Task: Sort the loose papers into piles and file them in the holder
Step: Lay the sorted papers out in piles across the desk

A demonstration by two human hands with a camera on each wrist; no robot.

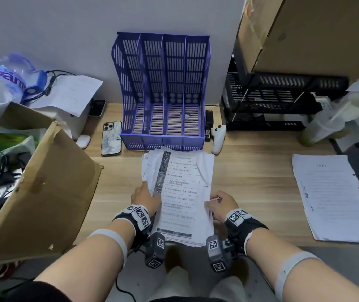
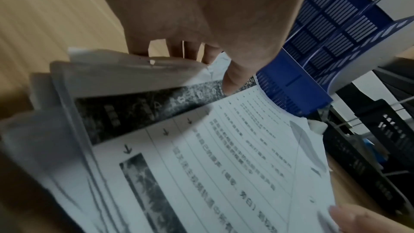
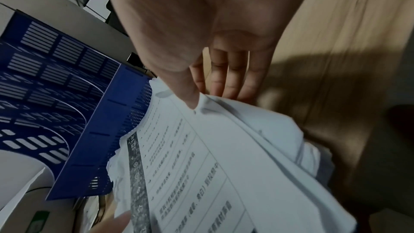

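A thick stack of printed papers (image 1: 180, 192) lies on the wooden desk just in front of the blue slotted holder (image 1: 163, 83), whose compartments look empty. My left hand (image 1: 148, 194) grips the stack's left edge: the thumb (image 2: 233, 81) presses the dark printed strip on the top sheet and the fingers curl under the edge. My right hand (image 1: 215, 203) grips the right edge, thumb (image 3: 189, 96) on top and fingers underneath. The stack (image 2: 224, 157) (image 3: 224, 166) is lifted a little and its sheets fan apart at both edges. The holder (image 2: 325, 42) (image 3: 67, 95) stands right behind it.
A second pile of papers (image 1: 335, 199) lies at the desk's right edge. An open cardboard box (image 1: 43, 188) crowds the left. A phone (image 1: 111, 138), a white controller (image 1: 218, 136) and a stapler flank the holder. Black stacked trays (image 1: 272, 101) stand at the back right.
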